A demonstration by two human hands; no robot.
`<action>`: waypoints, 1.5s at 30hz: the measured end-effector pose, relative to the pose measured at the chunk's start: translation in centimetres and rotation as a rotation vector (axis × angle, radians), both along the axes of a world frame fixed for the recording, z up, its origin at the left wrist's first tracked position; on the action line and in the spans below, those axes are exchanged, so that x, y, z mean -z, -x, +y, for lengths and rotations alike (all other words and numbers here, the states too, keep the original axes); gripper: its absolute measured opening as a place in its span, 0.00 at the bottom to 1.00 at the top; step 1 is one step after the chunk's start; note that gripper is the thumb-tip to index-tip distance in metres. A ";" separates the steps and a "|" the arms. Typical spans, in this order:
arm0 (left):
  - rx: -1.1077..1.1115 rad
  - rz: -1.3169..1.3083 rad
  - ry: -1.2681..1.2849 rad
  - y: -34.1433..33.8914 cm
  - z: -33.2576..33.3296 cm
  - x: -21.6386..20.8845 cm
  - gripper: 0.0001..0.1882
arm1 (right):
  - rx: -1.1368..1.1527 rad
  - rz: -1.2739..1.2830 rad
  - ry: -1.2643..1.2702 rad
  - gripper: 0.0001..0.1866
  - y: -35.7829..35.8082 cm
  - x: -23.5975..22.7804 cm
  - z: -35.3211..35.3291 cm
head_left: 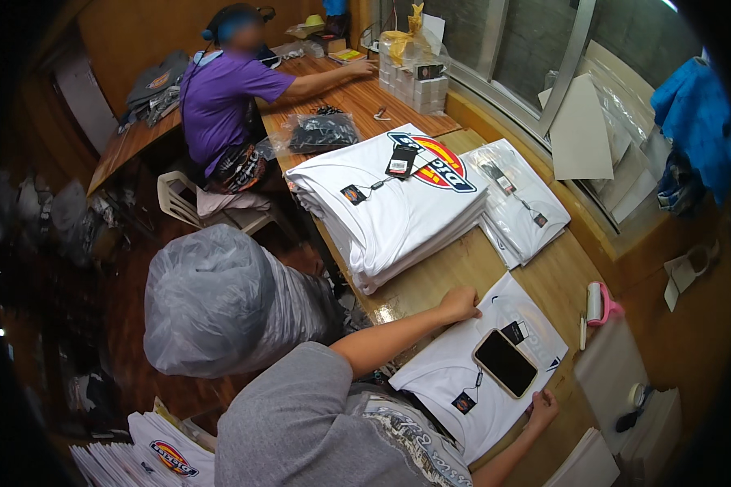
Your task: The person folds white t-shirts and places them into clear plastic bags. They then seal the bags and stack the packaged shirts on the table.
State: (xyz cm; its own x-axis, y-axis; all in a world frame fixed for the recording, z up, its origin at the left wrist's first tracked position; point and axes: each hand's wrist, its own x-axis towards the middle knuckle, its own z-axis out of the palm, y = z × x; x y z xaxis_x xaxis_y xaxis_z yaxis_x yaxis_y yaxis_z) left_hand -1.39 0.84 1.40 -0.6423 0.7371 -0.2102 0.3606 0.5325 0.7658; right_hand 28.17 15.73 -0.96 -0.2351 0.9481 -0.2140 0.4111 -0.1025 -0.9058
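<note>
A folded white T-shirt [439, 381] with a printed front lies on the table before me. A phone [505, 363] with a dark screen and pale case rests on it, beside a black hang tag [513, 331] and a small square tag [463, 402] on a cord. My left hand [460, 304] is closed at the shirt's far left edge; its fingertips are partly hidden. At the near right edge, below the phone, the fingers of my right hand [542, 410] are closed on the shirt's border.
Beyond stands a tall stack of white T-shirts [341, 235], beside bagged shirts [536, 191]. A pink lint roller [599, 304] lies to the right. A large plastic-wrapped bundle [211, 300] stands left of the table. A co-worker in purple [227, 114] sits at the far end, reaching toward small white boxes [414, 91].
</note>
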 end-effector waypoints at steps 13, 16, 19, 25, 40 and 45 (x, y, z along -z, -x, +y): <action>-0.045 -0.942 -0.327 -2.0 0.8 1.6 0.20 | -0.244 0.690 0.505 0.20 -0.8 1.5 1.3; -0.005 -0.500 -0.302 -3.1 1.7 2.8 0.23 | -0.216 0.717 0.507 0.22 -0.8 1.3 0.6; -0.060 -0.799 -0.304 -2.2 1.3 2.7 0.26 | -0.199 0.759 0.499 0.23 -0.6 2.3 0.8; 0.180 -1.551 -0.583 0.9 2.6 4.0 0.28 | -0.034 0.693 0.464 0.22 0.2 2.2 1.0; 0.107 -0.251 -0.051 -4.1 -8.0 -0.8 0.26 | -0.015 0.267 0.125 0.35 -4.5 -1.6 -8.9; 0.066 -0.594 -0.050 -4.9 -9.1 0.3 0.29 | 0.059 0.336 0.215 0.35 -4.3 -1.4 -9.3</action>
State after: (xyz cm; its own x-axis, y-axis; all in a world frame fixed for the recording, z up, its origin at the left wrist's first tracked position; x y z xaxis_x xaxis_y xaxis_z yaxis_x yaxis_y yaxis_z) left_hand 3.49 -8.22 1.12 -0.3785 0.7897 -0.4829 -0.1057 0.4814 0.8701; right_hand 32.44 6.44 0.43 -0.2721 0.9040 -0.3297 0.0831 -0.3193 -0.9440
